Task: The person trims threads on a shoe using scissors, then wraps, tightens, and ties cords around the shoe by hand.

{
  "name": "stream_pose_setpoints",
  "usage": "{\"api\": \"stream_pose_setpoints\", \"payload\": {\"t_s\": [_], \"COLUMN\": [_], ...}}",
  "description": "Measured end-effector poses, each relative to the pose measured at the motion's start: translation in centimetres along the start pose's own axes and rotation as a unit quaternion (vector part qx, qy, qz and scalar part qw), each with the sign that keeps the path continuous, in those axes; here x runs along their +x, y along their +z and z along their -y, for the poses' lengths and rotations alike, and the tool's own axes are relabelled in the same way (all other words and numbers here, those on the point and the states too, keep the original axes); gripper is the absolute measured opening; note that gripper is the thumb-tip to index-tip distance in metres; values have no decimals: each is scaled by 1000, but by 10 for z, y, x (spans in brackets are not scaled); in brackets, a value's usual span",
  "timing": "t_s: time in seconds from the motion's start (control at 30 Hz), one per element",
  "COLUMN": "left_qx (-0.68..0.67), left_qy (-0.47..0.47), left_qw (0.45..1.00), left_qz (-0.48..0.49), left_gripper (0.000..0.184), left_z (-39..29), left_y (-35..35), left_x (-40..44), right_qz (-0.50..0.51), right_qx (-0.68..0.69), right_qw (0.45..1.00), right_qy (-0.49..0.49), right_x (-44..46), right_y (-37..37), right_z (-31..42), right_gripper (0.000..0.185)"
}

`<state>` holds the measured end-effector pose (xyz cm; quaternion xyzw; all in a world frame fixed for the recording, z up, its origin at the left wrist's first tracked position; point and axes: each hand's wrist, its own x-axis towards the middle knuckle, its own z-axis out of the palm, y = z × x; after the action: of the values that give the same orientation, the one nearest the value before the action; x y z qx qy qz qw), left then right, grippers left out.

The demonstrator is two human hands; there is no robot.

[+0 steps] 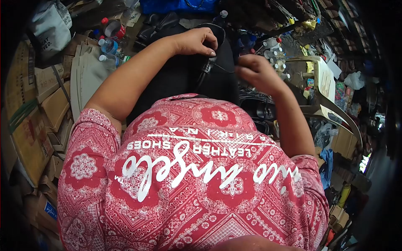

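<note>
My left hand (195, 42) is closed in a pinch over my lap, at the edge of a black, curved piece (219, 33) that looks like part of a shoe. What its fingertips grip is too small to make out. Just below them is a dark, glossy strap-like part (204, 72). A thin thread (223, 68) runs from near that part towards my right hand (258, 73), which is closed, slightly blurred and held out to the right. The black piece blends into the dark clothing on my legs, so its full outline is hidden.
Flattened cardboard (50, 90) and plastic bottles (109, 46) lie to the left. Black shoes (161, 25) and a blue bag (178, 6) are ahead. On the right stand a worn pale plastic chair (324, 77), more bottles (274, 54) and heaped clutter.
</note>
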<state>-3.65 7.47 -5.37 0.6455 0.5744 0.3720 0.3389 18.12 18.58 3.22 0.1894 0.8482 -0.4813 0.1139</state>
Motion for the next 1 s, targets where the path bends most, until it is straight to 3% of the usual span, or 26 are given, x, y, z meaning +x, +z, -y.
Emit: {"api": "stream_pose_setpoints", "payload": {"t_s": [0.03, 0.13, 0.2, 0.3, 0.73, 1.0], "left_qx": [-2, 6, 18, 47, 40, 13], "left_qy": [-1, -11, -8, -18, -37, -43], "left_qw": [1000, 999, 998, 995, 992, 991], "left_qz": [4, 42, 60, 81, 116, 128], "left_gripper": [22, 21, 22, 23, 27, 27], "left_z": [1, -8, -8, -17, -18, -15], "left_y": [1, -10, -16, -22, -27, -27], "left_x": [-1, 0, -2, -5, -4, -2], "right_qz": [-62, -108, -148, -143, -156, -163], "right_qx": [30, 42, -96, -171, -264, -119], "right_qw": [997, 993, 969, 964, 944, 975], "right_qy": [-28, -37, -171, -146, -122, -96], "right_x": [-8, -14, -5, 4, 16, 20], "right_y": [0, 5, 14, 23, 32, 39], "right_z": [4, 11, 5, 4, 12, -6], "right_gripper": [12, 10, 15, 20, 20, 17]}}
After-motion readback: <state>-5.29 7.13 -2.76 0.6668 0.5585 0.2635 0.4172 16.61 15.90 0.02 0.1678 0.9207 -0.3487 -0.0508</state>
